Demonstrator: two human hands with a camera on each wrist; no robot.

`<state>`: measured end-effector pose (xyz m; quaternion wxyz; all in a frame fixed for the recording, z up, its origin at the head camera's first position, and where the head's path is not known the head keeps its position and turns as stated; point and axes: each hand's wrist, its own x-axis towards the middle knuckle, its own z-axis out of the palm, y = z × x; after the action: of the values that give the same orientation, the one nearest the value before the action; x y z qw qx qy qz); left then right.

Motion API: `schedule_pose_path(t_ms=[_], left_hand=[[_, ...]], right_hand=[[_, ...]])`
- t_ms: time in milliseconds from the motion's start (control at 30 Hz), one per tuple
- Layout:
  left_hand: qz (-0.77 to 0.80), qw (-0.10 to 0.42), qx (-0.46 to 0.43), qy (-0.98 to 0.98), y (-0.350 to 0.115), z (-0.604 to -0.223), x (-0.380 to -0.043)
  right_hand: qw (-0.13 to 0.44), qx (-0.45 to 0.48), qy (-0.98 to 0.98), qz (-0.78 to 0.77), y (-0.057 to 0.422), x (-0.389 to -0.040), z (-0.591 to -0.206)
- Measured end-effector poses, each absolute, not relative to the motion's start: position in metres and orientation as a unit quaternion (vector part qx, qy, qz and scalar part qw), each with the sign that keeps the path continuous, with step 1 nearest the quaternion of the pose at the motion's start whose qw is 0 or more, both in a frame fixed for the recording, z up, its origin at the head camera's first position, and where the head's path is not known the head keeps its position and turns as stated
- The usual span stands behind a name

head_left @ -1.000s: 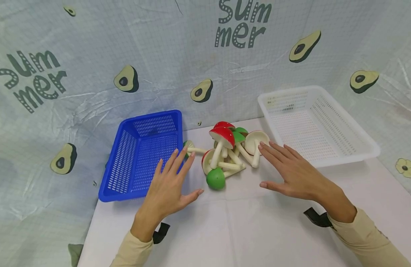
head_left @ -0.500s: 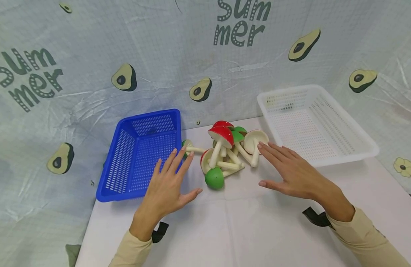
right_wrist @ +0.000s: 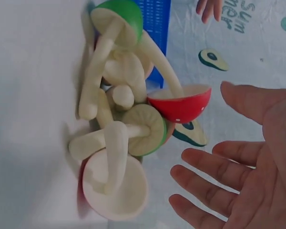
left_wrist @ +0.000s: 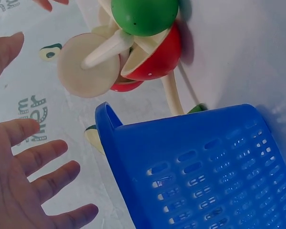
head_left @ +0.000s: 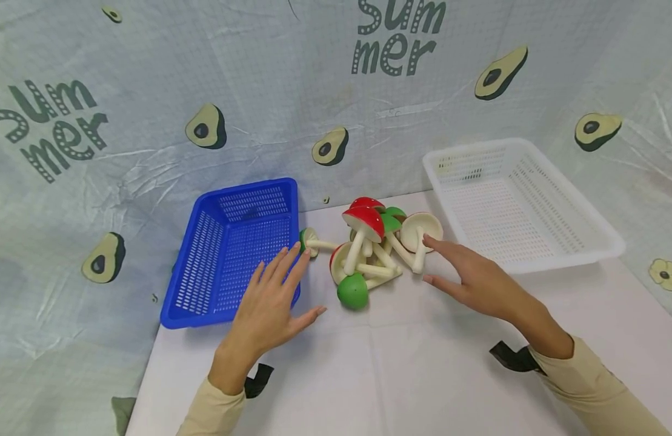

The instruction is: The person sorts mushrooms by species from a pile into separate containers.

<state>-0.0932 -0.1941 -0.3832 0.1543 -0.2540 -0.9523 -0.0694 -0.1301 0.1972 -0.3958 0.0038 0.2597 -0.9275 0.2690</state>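
Note:
My left hand (head_left: 265, 309), fingers spread and holding nothing, hovers by the near right corner of the blue basket (head_left: 174, 303). Over to the right, my right hand (head_left: 480, 281) is also bare, its index fingertip overlapping a pale-bottomed mushroom (head_left: 420, 230) in the head view. Between the hands lies a heap of toy mushrooms with red or green caps and cream stems. A red-capped mushroom (head_left: 364, 223) tops the heap, and a green-capped one (head_left: 353, 292) sits at its front. Beside the blue basket lies a separate green-capped mushroom (head_left: 309, 242).
A white basket (head_left: 597, 242) stands at the back right with nothing inside. The white table (head_left: 379, 381) backs onto a hanging sheet (head_left: 270, 91) printed with avocados and lettering. Black straps hang at both wrists.
The right hand's fingers have drawn together and bent slightly downward. The left hand has shifted a little toward the person. Mushrooms and baskets stay where they were.

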Motion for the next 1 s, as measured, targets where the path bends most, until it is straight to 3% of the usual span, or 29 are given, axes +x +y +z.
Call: schedule_pose_path(t_ms=[367,600,1000], left_hand=[[-0.179,0.159,-0.254,-0.937,-0.205,-0.378,-0.093],[-0.227,0.13,-0.212,-0.942,-0.213,-0.372,-0.091],[-0.275,0.146,-0.199,-0.929,-0.249,-0.368,-0.091]], right_hand=[[0.019,0.271,-0.892,0.361,0.188,-0.135,-0.402],[-0.009,0.254,-0.881,0.399,0.181,-0.136,-0.41],[-0.028,0.255,-0.859,0.443,0.163,-0.139,-0.413]])
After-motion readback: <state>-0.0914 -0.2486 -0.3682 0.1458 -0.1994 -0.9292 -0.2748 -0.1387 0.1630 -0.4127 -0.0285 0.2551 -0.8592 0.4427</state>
